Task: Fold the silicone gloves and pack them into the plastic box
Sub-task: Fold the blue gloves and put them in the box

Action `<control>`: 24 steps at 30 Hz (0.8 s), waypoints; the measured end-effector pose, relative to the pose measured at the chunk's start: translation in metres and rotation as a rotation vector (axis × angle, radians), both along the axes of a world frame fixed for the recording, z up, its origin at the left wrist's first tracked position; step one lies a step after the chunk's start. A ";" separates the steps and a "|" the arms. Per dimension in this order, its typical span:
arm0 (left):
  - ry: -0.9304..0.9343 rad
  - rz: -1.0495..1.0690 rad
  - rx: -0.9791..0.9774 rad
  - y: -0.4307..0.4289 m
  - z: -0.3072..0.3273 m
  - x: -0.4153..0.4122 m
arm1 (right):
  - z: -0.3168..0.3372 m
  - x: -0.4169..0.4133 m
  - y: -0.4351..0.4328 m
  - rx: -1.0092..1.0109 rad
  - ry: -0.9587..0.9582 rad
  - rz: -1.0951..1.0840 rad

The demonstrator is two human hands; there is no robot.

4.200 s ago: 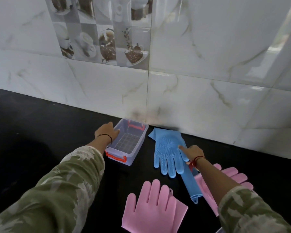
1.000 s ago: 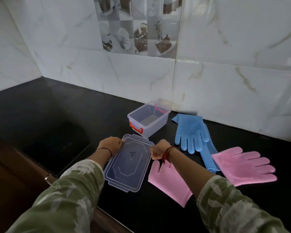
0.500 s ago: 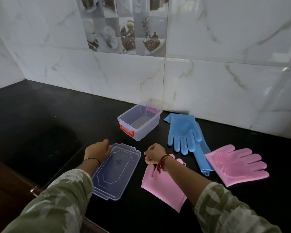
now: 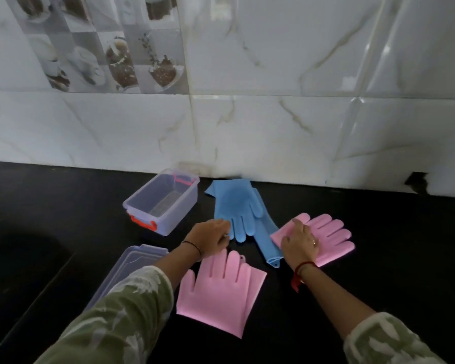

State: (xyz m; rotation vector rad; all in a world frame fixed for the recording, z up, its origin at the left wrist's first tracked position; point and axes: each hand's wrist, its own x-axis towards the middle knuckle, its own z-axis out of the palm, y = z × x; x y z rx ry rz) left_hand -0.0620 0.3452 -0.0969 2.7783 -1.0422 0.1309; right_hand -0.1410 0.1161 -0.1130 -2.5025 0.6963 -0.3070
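A clear plastic box (image 4: 163,203) with red latches stands open near the wall. Its lid (image 4: 132,269) lies in front of it, partly under my left sleeve. A blue glove (image 4: 234,206) lies flat on a second blue glove (image 4: 267,240). One pink glove (image 4: 221,287) lies flat close to me. Another pink glove (image 4: 329,235) lies to the right. My right hand (image 4: 298,240) rests palm-down on that glove's cuff, fingers curled over its far corner. My left hand (image 4: 210,237) hovers with curled fingers at the blue glove's fingertips; whether it grips is hidden.
All of this sits on a black countertop (image 4: 63,206) against a white marble-tiled wall (image 4: 273,127). The counter's front edge (image 4: 29,308) runs diagonally at the lower left.
My left hand left the lid and moved forward to the blue glove's fingertips. My right hand moved from the near pink glove to the right pink glove's cuff. The view swung right.
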 end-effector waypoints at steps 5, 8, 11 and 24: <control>0.028 0.077 -0.060 -0.059 -0.022 0.016 | -0.019 -0.021 -0.030 -0.184 0.104 0.127; 0.149 0.115 0.055 -0.078 -0.032 0.027 | -0.025 -0.018 -0.041 -0.228 0.183 0.109; 0.207 0.141 0.075 -0.086 -0.040 0.036 | -0.026 -0.009 -0.059 -0.229 0.215 0.071; 0.275 0.308 -0.057 -0.097 -0.035 0.044 | -0.013 0.030 -0.149 -0.268 0.295 -0.017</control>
